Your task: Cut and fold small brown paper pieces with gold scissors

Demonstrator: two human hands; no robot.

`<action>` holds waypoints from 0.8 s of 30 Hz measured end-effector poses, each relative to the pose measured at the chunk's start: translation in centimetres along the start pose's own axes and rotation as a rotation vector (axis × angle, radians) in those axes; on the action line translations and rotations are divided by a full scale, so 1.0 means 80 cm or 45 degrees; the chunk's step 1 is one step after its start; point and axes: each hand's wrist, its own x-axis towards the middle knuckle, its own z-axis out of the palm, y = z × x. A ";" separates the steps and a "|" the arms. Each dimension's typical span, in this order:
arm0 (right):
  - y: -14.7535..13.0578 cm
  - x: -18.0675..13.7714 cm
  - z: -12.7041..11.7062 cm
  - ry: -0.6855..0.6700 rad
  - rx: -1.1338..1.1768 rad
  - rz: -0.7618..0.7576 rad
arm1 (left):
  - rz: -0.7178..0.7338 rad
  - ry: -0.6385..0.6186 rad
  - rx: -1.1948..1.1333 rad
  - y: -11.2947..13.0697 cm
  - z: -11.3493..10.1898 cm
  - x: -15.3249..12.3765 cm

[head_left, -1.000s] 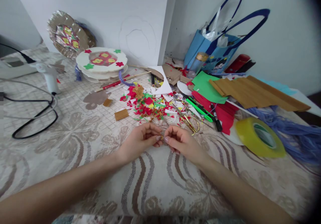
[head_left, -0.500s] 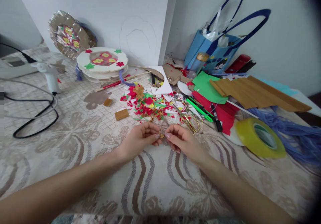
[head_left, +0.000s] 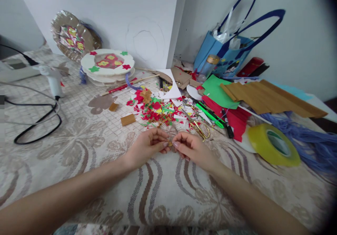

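Observation:
Both hands meet over the tablecloth near the front of the paper scraps. My left hand [head_left: 151,143] is closed, thumb and fingers pinching a tiny brown-gold piece of paper [head_left: 170,144]. From the other side my right hand [head_left: 191,146] pinches at the same piece, its fingertips nearly touching the left ones. Most of the piece is hidden by the fingers. Just beyond the hands lie gold-handled scissors [head_left: 200,129] and a heap of red, green, yellow and white paper scraps [head_left: 163,112]. To the left are two small brown paper pieces, one a rectangle [head_left: 128,119].
A glue gun [head_left: 52,80] with looping cables stands at left. Behind are a decorated white round lantern [head_left: 107,64] and a cardboard disc [head_left: 70,36]. On the right lie a yellow tape roll [head_left: 273,144], blue yarn [head_left: 310,140], brown crepe paper [head_left: 273,96] and a blue bag [head_left: 226,52].
The fingertips have shifted very slightly around the small brown piece, the right fingers a touch closer to the left. Everything else stays in place.

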 end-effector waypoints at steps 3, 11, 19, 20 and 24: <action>0.001 0.000 -0.001 -0.006 -0.001 0.017 | 0.005 -0.017 0.013 -0.001 -0.001 0.000; 0.001 0.001 -0.003 -0.050 -0.048 0.029 | 0.071 -0.074 0.126 0.000 -0.002 -0.003; 0.001 0.001 -0.006 -0.066 -0.090 0.063 | 0.092 -0.132 0.143 -0.004 -0.001 -0.004; 0.002 0.000 -0.006 -0.070 -0.080 0.067 | 0.092 -0.140 0.145 -0.004 -0.001 -0.004; 0.003 0.000 -0.006 -0.091 0.005 0.092 | 0.098 -0.124 0.162 -0.004 -0.001 -0.003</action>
